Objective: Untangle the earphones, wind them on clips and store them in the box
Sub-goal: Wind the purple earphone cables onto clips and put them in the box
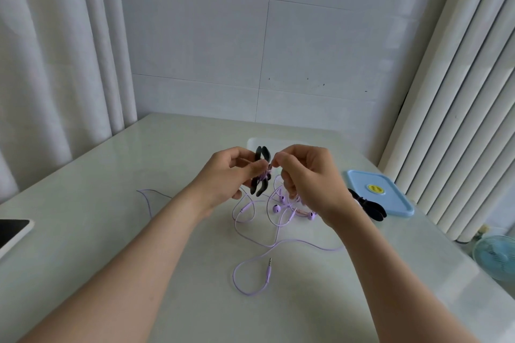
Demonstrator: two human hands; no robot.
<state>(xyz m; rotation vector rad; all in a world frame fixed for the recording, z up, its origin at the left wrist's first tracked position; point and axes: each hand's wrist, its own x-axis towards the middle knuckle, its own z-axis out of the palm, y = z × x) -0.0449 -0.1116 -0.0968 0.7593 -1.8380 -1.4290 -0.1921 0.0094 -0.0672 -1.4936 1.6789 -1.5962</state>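
My left hand (227,175) holds a black winder clip (262,157) upright above the table, with a few turns of purple cable around its middle. My right hand (309,175) pinches the purple earphone cable (269,248) right beside the clip. The rest of the cable lies in loose loops under my hands, with purple earbuds (276,208) and the jack plug (269,270) resting on the table. A second black clip (369,207) lies to the right, against the blue lid (380,198). Behind my hands a clear box (252,142) is mostly hidden.
The pale table (139,175) meets a tiled wall at the back. A tablet or phone (12,232) lies at the left edge. A white radiator (459,120) stands on the right, with a small blue fan (496,256) below it. Curtains hang on the left.
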